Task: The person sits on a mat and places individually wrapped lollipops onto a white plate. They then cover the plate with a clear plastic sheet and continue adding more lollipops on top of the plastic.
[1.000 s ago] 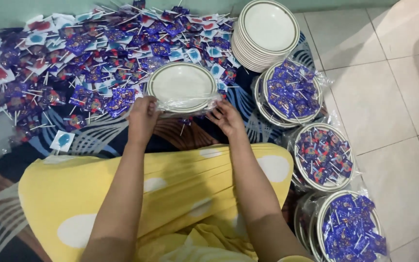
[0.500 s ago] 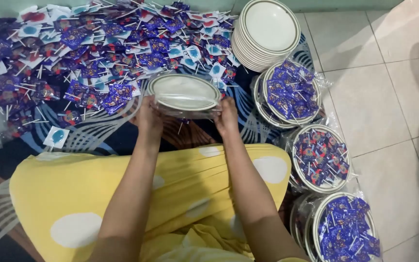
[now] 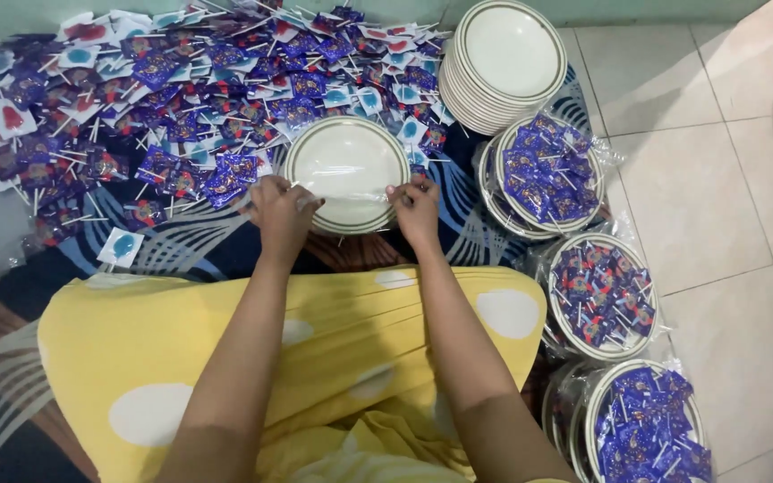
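From the head camera, the left hand (image 3: 281, 211) and the right hand (image 3: 416, 206) sit a plate's width apart, each pinching the near edge of a clear plastic wrap (image 3: 351, 192) drawn over an empty white plate with a dark rim band (image 3: 347, 170). That plate lies on a dark blue patterned cloth (image 3: 181, 250), just beyond the person's lap in a yellow garment with pale spots (image 3: 315, 340). To the left and far side spreads a heap of wrapped lollipops in purple and blue packets (image 3: 163, 98), touching the plate's far edge. Far right stands a stack of empty plates (image 3: 507, 58); along the right, three wrapped plates filled with lollipops (image 3: 597, 295) run towards the near corner on the tiled floor (image 3: 717, 179).
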